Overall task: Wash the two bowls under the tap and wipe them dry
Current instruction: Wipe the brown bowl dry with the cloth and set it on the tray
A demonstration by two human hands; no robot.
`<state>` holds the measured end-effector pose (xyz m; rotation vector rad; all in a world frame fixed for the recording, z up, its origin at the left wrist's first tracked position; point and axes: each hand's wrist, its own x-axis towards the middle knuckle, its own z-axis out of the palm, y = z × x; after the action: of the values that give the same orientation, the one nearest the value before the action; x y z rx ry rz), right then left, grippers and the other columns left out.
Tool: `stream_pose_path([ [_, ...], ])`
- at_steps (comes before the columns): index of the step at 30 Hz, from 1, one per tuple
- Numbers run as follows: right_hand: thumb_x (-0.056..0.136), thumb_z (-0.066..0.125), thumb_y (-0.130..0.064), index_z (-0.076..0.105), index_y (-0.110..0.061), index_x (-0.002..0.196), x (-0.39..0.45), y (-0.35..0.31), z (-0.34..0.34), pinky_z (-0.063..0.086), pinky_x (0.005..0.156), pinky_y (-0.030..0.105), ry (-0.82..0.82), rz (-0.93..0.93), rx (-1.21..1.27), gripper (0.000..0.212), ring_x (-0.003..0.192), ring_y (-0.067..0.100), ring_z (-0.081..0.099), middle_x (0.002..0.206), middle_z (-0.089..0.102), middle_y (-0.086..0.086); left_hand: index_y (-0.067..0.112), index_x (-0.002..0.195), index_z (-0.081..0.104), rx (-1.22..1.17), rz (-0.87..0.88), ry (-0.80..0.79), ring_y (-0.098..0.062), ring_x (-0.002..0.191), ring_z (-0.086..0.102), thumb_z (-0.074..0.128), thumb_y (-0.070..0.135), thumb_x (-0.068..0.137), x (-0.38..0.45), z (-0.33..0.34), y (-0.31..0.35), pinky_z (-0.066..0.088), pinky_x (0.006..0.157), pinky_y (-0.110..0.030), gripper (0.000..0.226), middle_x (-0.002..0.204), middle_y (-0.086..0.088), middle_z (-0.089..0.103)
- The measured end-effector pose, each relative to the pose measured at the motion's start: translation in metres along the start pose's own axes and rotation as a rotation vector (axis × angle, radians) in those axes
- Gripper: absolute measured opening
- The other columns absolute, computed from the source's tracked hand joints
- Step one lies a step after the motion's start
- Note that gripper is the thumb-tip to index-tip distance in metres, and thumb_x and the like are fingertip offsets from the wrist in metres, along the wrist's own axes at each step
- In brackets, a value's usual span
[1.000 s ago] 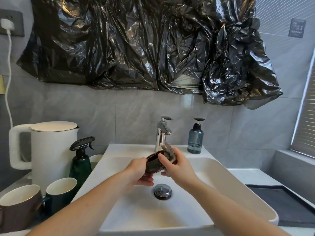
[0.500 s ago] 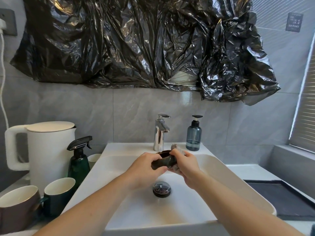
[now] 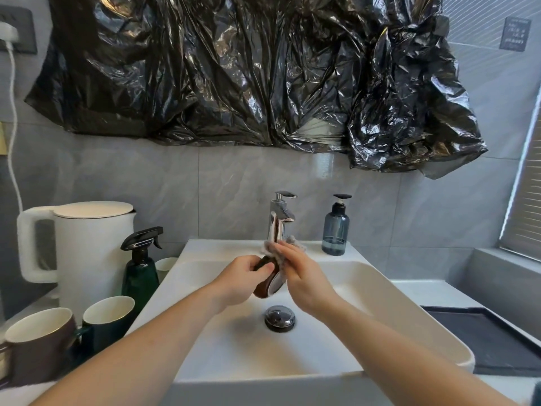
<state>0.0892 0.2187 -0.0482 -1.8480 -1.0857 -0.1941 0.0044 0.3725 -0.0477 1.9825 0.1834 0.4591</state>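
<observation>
— What sort of place is this?
— A home washroom corner. A white basin (image 3: 380,291) sits on a counter against grey wall tiles, with a chrome tap (image 3: 279,219) and a soap pump bottle (image 3: 335,230) behind it.
— Anything domestic beside it?
— A white electric kettle (image 3: 87,244), a spray bottle (image 3: 140,265) and mugs (image 3: 38,344), plus a window blind (image 3: 524,206) at the right.

dark wall sign (image 3: 515,33) upper right, white lettering too small to read, no other text
</observation>
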Motion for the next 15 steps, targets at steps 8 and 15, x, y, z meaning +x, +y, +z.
stream_pose_path([
  [8,0.107,0.044,-0.008,0.071,-0.032,0.12,-0.001,0.003,-0.007,0.046,0.079,0.011,0.067,0.063,0.112,0.039,0.083,-0.005,0.06,0.095,0.068,-0.016,0.012,0.094,0.075,-0.199,-0.057,-0.028,-0.024,0.089,0.066,0.056,0.035,0.109,-0.002,0.006,0.01,0.05,0.091,-0.041,0.033,0.093,-0.01,0.075],
  [15,0.109,0.043,-0.016,0.071,-0.026,0.124,0.003,0.006,-0.005,0.048,0.086,0.016,0.093,0.119,0.09,0.033,0.093,-0.006,0.065,0.108,0.073,-0.014,0.0,0.102,0.073,-0.148,-0.02,-0.068,-0.023,0.087,0.063,0.059,0.031,0.108,-0.003,0.001,0.009,0.049,0.089,-0.041,0.035,0.092,-0.01,0.073],
])
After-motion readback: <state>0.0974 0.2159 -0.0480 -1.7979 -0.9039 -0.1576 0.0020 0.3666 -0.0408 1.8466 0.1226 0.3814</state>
